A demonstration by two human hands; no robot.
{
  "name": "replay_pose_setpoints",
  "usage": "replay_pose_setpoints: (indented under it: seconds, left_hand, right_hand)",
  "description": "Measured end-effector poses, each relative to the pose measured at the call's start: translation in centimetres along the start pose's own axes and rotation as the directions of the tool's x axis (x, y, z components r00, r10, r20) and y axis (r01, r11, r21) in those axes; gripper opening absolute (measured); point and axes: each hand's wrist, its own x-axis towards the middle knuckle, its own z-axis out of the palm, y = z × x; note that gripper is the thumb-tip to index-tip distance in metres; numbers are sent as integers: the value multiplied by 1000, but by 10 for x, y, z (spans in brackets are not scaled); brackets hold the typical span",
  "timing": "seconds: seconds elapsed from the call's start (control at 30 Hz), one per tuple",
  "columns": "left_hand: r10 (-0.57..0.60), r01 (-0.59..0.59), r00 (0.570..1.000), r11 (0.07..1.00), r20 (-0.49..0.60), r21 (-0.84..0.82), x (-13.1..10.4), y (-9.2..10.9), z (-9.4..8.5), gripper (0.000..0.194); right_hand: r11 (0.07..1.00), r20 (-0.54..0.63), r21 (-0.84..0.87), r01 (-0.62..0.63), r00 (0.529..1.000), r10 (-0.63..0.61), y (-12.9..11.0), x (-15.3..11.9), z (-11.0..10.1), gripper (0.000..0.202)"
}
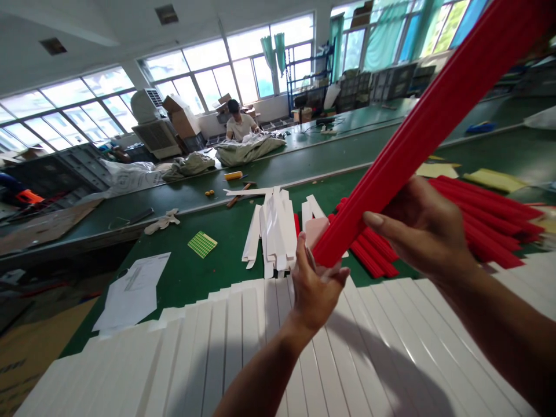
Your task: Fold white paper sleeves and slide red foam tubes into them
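I hold a long red box (pixel 438 110) slanting up to the top right. My left hand (pixel 316 288) grips its lower end, where a pale flap shows. My right hand (pixel 419 230) wraps around the box a little higher up. Beneath my arms lies a wide row of flat white boxes (pixel 243 347), overlapping side by side. Behind my right hand a pile of red boxes (pixel 490 226) rests on the green table (pixel 191 278).
A loose heap of white boxes (pixel 273 231) lies beyond my left hand. A green checked pad (pixel 202 244) and a paper sheet (pixel 134 289) lie to the left. A person (pixel 238 123) sits at the far table among cloth bundles.
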Motion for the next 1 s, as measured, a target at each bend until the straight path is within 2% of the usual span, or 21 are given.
replay_pose_setpoints:
  seconds: [0.07,0.13,0.2,0.27,0.37,0.43,0.47,0.5,0.53,0.57,0.63,0.67,0.73,0.8,0.87,0.9,1.0]
  left_hand:
    - [83,-82,996,995,-10,52,0,1,1,105]
    - [170,-168,985,982,-20,89,-2,1,3,103]
    - [247,-244,969,964,-23,108,-4,0,5,101]
    - [292,-290,956,951,-9,105,-7,-1,7,99]
    - [310,-311,950,946,27,91,-10,-2,7,97]
    - [325,-328,945,940,47,93,-10,-3,7,96]
    - [330,-334,943,937,50,100,-10,-4,6,94]
    - [333,-336,942,936,49,108,-9,-5,5,93]
    - [331,-333,943,935,43,118,-9,-5,5,92]
    - [326,-328,945,936,35,126,-8,-6,4,92]
    - [327,-327,945,936,23,131,-8,-7,4,93]
    - [331,-330,943,934,16,134,-8,-7,5,94]
    - [337,-335,941,930,12,150,-10,-6,6,96]
    - [338,-334,941,924,12,186,-12,-4,8,96]
    - [337,-328,942,916,0,233,-13,-3,9,96]
    - [347,-331,938,907,-17,260,-14,-3,9,96]
    - [408,-357,908,871,-92,337,-16,-7,10,92]
  right_hand:
    - [998,-39,-53,-26,999,24,-3,2,-3,38]
    - [994,-18,-106,-38,999,36,-7,3,-5,38]
    - [989,91,-140,-40,994,53,-12,1,-8,37]
    - [984,228,-171,-41,970,80,-14,-3,-10,39]
    - [940,418,-340,35,901,118,-11,-11,-11,38]
    - [873,548,-464,147,823,153,-7,-18,-11,30]
    - [847,593,-494,194,788,166,-5,-21,-11,29]
    - [836,606,-504,215,778,165,-3,-23,-11,32]
    - [838,587,-502,213,795,150,-2,-25,-11,41]
    - [846,541,-497,196,832,125,-2,-26,-12,52]
    - [865,398,-483,136,914,78,-5,-26,-14,73]
    - [878,335,-467,104,940,67,-7,-25,-15,77]
    - [914,251,-404,36,965,73,-9,-22,-14,74]
    - [954,165,-291,-70,979,122,-7,-24,-12,61]
    - [962,62,-165,-217,971,230,2,-33,-6,50]
    - [949,14,-104,-299,953,302,9,-41,-3,48]
    - [855,-9,85,-511,858,514,33,-69,11,47]
